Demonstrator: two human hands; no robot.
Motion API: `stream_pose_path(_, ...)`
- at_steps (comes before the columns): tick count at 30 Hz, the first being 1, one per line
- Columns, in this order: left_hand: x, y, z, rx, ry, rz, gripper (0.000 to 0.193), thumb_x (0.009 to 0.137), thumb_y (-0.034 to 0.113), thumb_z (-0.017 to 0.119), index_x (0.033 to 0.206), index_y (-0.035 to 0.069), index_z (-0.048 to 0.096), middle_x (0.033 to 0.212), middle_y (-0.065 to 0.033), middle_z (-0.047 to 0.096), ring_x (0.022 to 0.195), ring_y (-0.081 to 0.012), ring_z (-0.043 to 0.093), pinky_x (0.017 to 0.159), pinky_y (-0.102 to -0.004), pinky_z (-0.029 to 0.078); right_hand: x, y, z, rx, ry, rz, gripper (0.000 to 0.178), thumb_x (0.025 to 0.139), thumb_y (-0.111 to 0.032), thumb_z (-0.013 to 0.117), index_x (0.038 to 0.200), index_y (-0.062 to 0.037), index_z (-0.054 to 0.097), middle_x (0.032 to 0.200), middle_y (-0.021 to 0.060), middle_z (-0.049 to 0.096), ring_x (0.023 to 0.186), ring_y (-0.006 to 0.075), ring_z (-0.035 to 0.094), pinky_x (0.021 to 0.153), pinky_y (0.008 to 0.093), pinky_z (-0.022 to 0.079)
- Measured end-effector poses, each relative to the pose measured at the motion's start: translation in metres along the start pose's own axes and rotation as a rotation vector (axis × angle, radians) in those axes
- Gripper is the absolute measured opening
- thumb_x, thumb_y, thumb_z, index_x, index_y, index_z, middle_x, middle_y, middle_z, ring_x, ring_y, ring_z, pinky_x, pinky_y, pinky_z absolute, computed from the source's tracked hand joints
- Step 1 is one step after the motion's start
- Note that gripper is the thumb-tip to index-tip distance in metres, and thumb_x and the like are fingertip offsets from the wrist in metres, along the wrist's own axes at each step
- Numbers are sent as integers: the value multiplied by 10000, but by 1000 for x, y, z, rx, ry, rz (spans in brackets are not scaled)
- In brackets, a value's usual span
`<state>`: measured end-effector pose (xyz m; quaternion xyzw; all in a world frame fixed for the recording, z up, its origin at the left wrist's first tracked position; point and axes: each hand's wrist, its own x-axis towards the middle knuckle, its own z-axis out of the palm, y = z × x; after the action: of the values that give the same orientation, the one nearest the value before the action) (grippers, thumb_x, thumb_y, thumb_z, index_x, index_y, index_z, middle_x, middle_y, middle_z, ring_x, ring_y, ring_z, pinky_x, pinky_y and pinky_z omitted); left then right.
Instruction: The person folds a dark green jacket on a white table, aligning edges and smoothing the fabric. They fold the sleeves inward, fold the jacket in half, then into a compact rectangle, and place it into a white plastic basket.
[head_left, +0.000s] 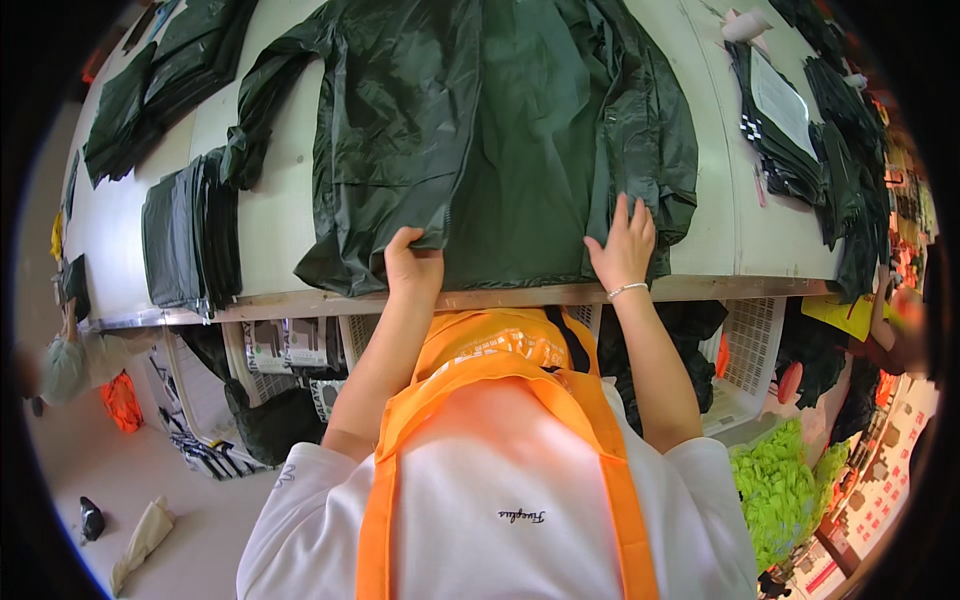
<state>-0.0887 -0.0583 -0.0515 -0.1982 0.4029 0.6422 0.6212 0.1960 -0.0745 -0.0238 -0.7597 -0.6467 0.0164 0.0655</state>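
Note:
A dark green rain jacket (530, 180) lies spread on the table in front of me. Its front hangs apart, showing the inner back, and one sleeve stretches out to the left. My left hand (412, 265) is closed on the lower corner of the left front panel, by the zip edge. On the right front panel rests my right hand (624, 248), its fingers spread and the thumb apart. The jacket's hem lies along the table's near edge, and its upper part runs out of view.
Folded dark garments (190, 235) are stacked at left, more (185, 70) behind them. At right, packed dark garments (770, 125) carry a white sheet. White baskets (745, 360) stand below the pale table (280, 220). Other people work at both sides. Lime-green material (775, 490) is heaped at lower right.

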Motion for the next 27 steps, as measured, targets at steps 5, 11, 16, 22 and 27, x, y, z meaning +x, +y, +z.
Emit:
stream_pose_path(5,-4,-4,-25,-142,22,-113,186,747,34,598,903,24,498,824,-98,526,786,-218,506,689,-350,416,3,62,12,207,116,48,332,782,-67,615,1102,16,589,1197,164,538,1105,346,486,942,384,413)
stream_pose_path(11,-19,-6,-47,-76,-3,-168,452,793,296,723,1016,21,441,914,-75,486,781,-211,498,718,-322,435,34,145,-25,607,-102,399,183,829,-118,606,943,21,644,793,154,664,735,258,631,692,332,468)
stream_pose_path(16,-10,10,-33,-278,20,-112,359,768,224,728,963,21,505,929,-71,554,922,-224,530,856,-358,436,62,188,-50,260,-169,295,247,841,-159,529,964,35,618,874,226,650,831,353,625,740,395,469)
stream_pose_path(22,-24,43,-7,-330,-218,-132,109,808,-2,605,885,10,529,815,-80,531,700,-169,497,696,-316,444,138,314,-168,-117,177,159,280,857,-176,416,853,36,599,841,259,610,811,392,592,749,451,460)
stream_pose_path(27,-89,48,59,-305,-438,-236,140,889,24,538,1001,-34,478,880,-83,488,695,-134,480,710,-292,457,109,84,-287,1034,79,79,260,904,-179,543,1068,10,613,967,33,653,867,110,594,809,263,462)
